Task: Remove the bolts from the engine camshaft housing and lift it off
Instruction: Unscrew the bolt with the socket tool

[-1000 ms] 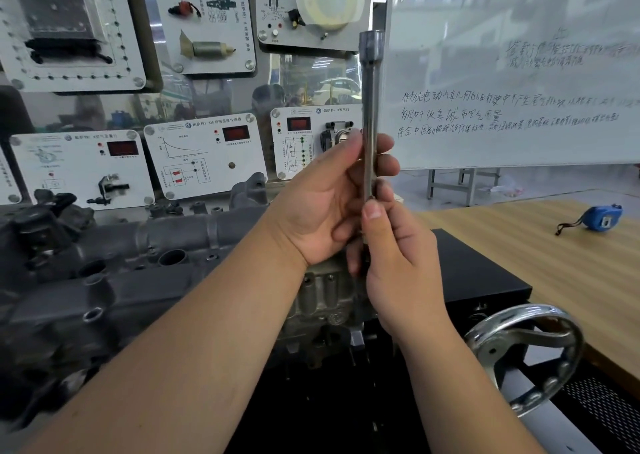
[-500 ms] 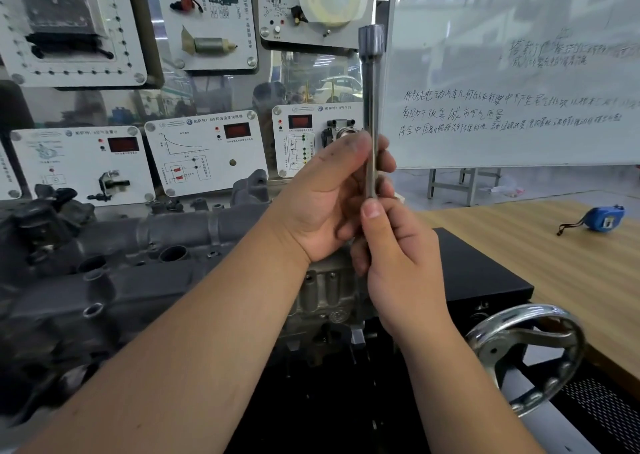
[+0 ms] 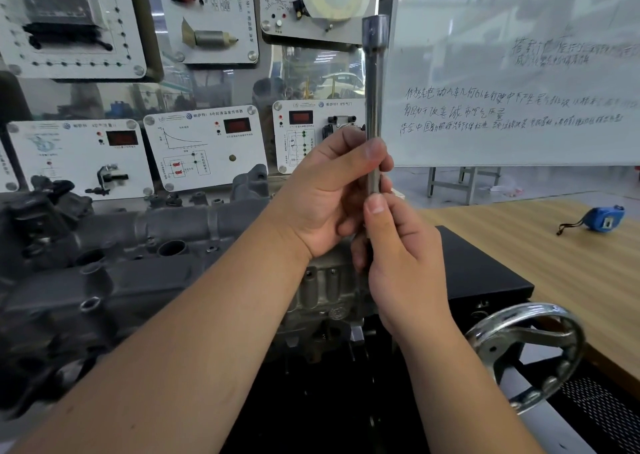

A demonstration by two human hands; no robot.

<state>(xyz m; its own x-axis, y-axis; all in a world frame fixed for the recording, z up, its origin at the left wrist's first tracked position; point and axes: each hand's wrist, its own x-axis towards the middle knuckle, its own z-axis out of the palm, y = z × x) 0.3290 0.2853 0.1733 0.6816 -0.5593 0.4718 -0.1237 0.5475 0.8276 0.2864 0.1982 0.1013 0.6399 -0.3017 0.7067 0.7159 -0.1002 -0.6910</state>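
A long steel extension bar (image 3: 374, 100) stands upright in front of me, its socket end at the top. My left hand (image 3: 332, 193) grips the bar's middle, thumb laid across its front. Just below, my right hand (image 3: 401, 263) wraps the lower part, thumb pressed up along the shaft. The bar's lower tip is hidden behind my right hand. The dark grey camshaft housing (image 3: 114, 263) lies across the engine to the left, below my left forearm, with round openings and bolt holes on top.
A chrome handwheel (image 3: 526, 353) sticks out at the lower right of the black engine stand (image 3: 485, 280). A blue tape measure (image 3: 602, 218) lies on the wooden table (image 3: 554, 263). Sensor display boards (image 3: 204, 148) and a whiteboard (image 3: 519, 72) stand behind.
Both hands and the bar have stayed almost still; the bar has shifted very slightly upward in view.
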